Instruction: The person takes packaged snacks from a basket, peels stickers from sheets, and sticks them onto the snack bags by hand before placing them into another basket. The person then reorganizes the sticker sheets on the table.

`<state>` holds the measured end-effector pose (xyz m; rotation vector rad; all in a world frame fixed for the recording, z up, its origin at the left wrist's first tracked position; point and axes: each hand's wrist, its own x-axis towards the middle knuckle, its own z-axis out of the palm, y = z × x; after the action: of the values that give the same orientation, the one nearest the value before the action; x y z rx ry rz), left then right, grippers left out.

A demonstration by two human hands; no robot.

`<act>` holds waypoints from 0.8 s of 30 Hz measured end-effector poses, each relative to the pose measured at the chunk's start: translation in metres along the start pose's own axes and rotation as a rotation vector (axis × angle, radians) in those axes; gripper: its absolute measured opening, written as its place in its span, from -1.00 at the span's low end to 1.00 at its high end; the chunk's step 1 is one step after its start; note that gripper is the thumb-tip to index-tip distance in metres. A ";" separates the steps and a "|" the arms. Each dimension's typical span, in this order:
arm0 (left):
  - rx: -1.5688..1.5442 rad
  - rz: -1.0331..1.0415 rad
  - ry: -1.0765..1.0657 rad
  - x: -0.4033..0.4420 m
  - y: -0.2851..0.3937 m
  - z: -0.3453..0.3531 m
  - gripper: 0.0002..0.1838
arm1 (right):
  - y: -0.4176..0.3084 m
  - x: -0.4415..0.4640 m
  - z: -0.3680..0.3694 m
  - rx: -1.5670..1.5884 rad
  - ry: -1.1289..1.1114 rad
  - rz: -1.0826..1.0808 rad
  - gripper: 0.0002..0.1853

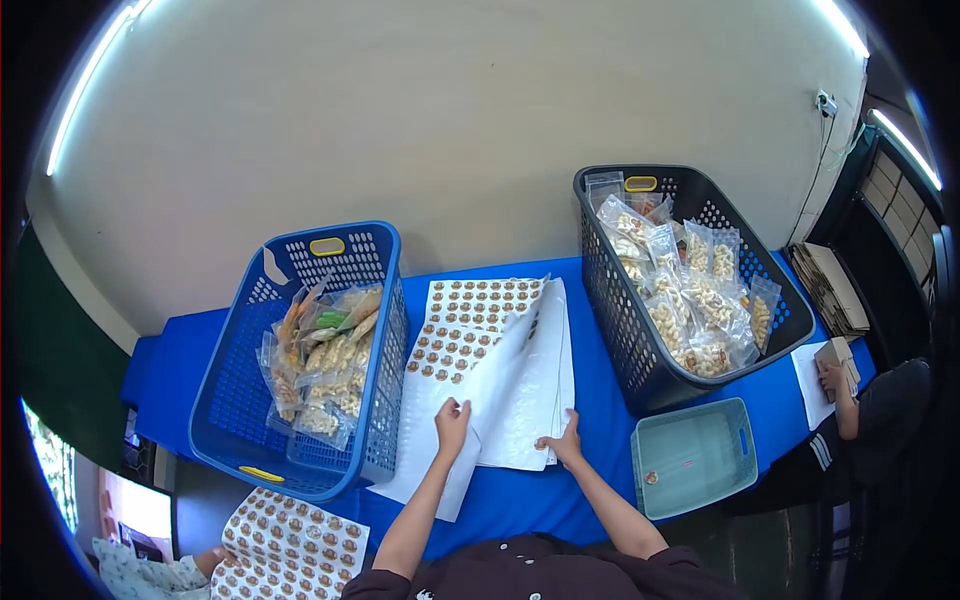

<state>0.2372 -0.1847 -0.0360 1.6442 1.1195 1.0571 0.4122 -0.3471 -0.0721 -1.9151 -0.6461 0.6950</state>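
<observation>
Sheets of round brown stickers [480, 300] lie on the blue-covered table between two baskets. My left hand [453, 422] is closed at the lower edge of a lifted, curling white sheet [490, 385]. My right hand [566, 440] is at the lower right corner of the white stack [530, 425], its fingers closed, with a small round brown sticker at the fingertips. The blue basket [375, 400] on the left holds clear bags of food [335, 360]. In the black basket [625, 345] on the right are several clear bags of pale snacks [700, 300].
A green tray [695, 495] with a round sticker inside sits at the right front edge. At lower left, another person's hand [215, 560] holds a sticker sheet [290, 545]. Another person at far right touches a cardboard box [836, 362]; flattened cardboard [828, 290] lies behind.
</observation>
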 end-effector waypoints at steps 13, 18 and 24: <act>0.097 0.145 0.410 -0.011 0.053 -0.036 -0.73 | -0.030 0.030 -0.002 0.309 -0.165 0.153 -0.59; -0.040 0.087 0.493 -0.003 0.052 -0.030 -0.73 | -0.086 0.016 -0.032 0.188 -0.057 -0.025 -0.70; 0.007 0.118 0.444 0.003 0.066 -0.033 -0.72 | -0.151 0.005 -0.097 -0.007 0.101 -0.233 -0.76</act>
<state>0.2211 -0.1910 0.0358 1.5350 1.3170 1.5485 0.4631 -0.3426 0.1000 -1.8311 -0.7933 0.4467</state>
